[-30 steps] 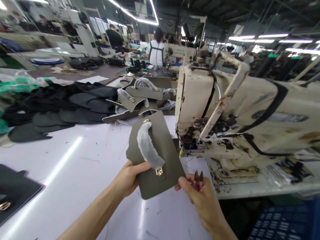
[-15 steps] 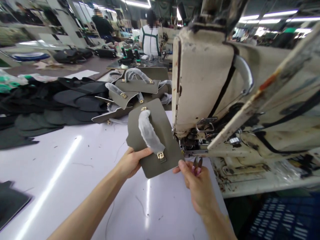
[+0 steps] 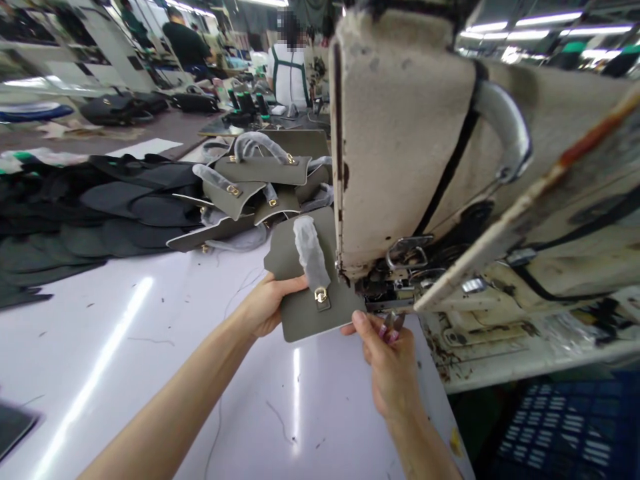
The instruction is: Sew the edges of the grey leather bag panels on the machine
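Note:
A grey-olive bag flap panel (image 3: 305, 323) lies between my hands, its right edge at the sewing head of the machine (image 3: 380, 293). Its handle (image 3: 311, 253) is wrapped in clear plastic and fixed with a gold buckle (image 3: 321, 295). My left hand (image 3: 267, 303) grips the panel's left edge, thumb on top. With thumb and fingertips, my right hand (image 3: 383, 347) pinches the near right corner. Small thread snips (image 3: 391, 327) with pinkish handles are tucked in that same hand, their blades pointing away from me.
The cream sewing machine (image 3: 400, 147) fills the right side. Behind the panel lie several similar handled panels (image 3: 270, 170). Dark cut pieces (image 3: 125, 200) are heaped at left on the white table (image 3: 165, 360). A blue crate (image 3: 570, 427) stands low right. People (image 3: 290, 73) work farther back.
The panel has turned slightly so its handle points more straight away from me, and its right side has gone further under the machine head. Both hands keep their grip.

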A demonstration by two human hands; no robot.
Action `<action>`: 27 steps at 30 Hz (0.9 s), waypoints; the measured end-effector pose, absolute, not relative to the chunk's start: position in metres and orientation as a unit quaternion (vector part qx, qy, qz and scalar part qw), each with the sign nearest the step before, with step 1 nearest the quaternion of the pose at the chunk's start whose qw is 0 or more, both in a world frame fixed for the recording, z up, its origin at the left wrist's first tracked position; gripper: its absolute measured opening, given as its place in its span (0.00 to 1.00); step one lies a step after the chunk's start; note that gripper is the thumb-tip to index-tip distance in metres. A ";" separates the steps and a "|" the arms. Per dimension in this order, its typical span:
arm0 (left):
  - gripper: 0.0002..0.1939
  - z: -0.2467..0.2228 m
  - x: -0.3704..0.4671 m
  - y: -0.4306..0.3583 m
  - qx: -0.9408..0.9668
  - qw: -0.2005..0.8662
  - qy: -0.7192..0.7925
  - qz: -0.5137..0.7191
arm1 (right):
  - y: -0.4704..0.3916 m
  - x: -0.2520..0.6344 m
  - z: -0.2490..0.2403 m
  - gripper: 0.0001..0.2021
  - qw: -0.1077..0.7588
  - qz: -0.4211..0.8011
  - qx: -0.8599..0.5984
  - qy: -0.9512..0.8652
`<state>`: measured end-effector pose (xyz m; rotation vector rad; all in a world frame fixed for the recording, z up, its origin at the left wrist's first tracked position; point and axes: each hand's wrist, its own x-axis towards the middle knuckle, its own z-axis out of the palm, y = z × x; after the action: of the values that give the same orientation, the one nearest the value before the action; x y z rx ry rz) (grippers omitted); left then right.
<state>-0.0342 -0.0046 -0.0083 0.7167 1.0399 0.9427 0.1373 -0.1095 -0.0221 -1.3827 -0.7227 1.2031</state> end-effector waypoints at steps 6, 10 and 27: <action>0.21 -0.001 -0.025 0.011 0.329 0.697 0.485 0.414 | -0.105 0.130 -0.028 0.19 0.580 0.510 -0.569 -0.283; 0.20 0.002 -0.023 0.011 0.340 0.693 0.470 0.429 | -0.105 0.128 -0.028 0.19 0.586 0.502 -0.573 -0.276; 0.18 0.001 -0.034 0.002 0.428 0.666 0.446 0.417 | -0.106 0.119 -0.031 0.20 0.589 0.543 -0.557 -0.222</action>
<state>-0.0339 0.0023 0.0008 0.9671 1.0076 0.9404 0.1186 -0.1061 -0.0308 -1.2971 -0.5161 1.2638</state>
